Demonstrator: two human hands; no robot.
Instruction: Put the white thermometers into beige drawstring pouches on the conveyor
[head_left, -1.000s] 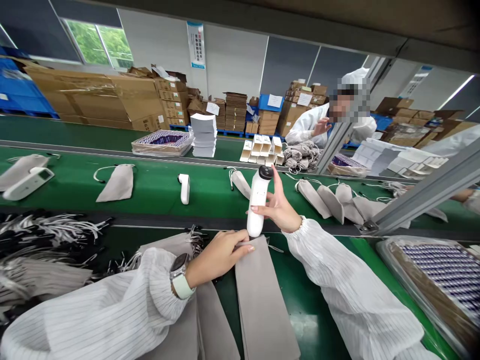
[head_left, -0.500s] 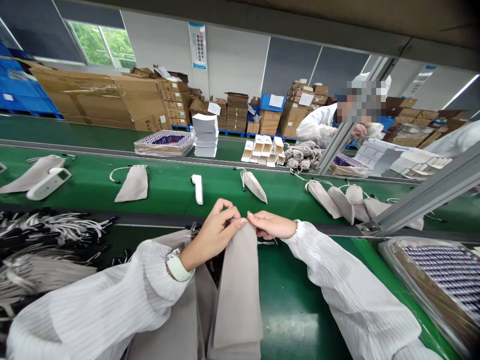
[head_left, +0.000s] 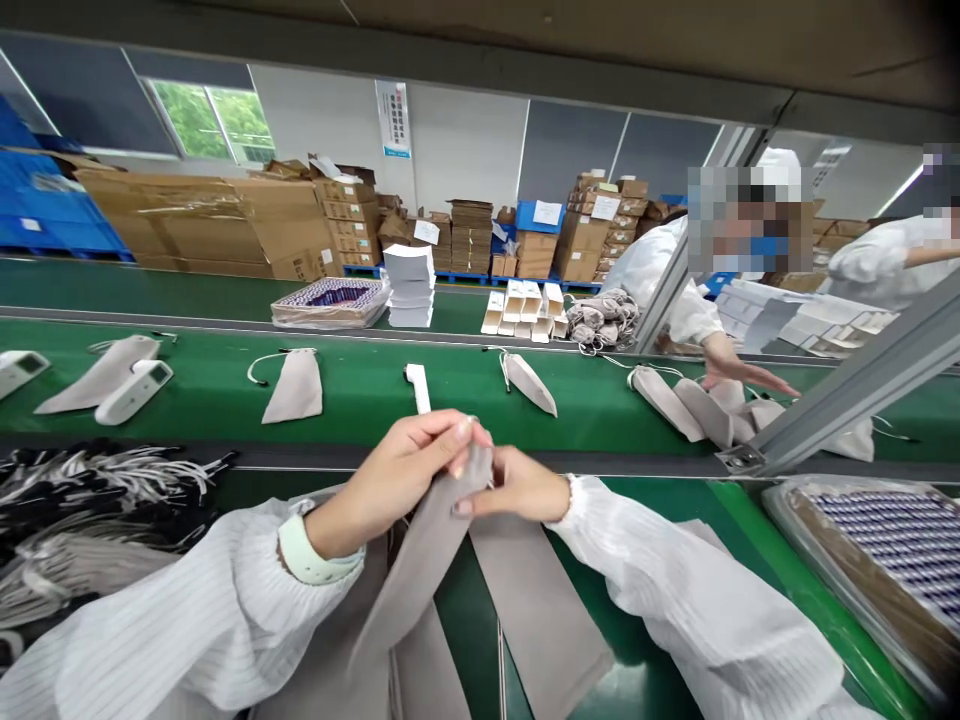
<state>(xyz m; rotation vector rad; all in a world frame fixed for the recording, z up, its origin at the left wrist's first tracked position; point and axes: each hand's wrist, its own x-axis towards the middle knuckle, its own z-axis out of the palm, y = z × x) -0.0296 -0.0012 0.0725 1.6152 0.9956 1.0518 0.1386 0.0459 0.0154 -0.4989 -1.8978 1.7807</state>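
Grey drawstring pouch (head_left: 420, 560) gripped at its mouth by both hands
The mouth is pinched shut by left hand (head_left: 409, 470) and right hand (head_left: 514, 487) fingers; drawing the cord tight is judged due next

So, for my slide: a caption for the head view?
Both hands, left and right, pinch a grey pouch at its mouth beside the green conveyor.

Factory line, conveyor belt (head_left: 360, 385) (green), stacked cartons (head_left: 225, 225)

The pouch (head_left: 420, 560) is plain taupe grey, as are the pouches on the green conveyor belt (head_left: 360, 375). The sleeves (head_left: 187, 630) are white with fine grey pinstripes. The watch strap (head_left: 307, 562) is pale mint.
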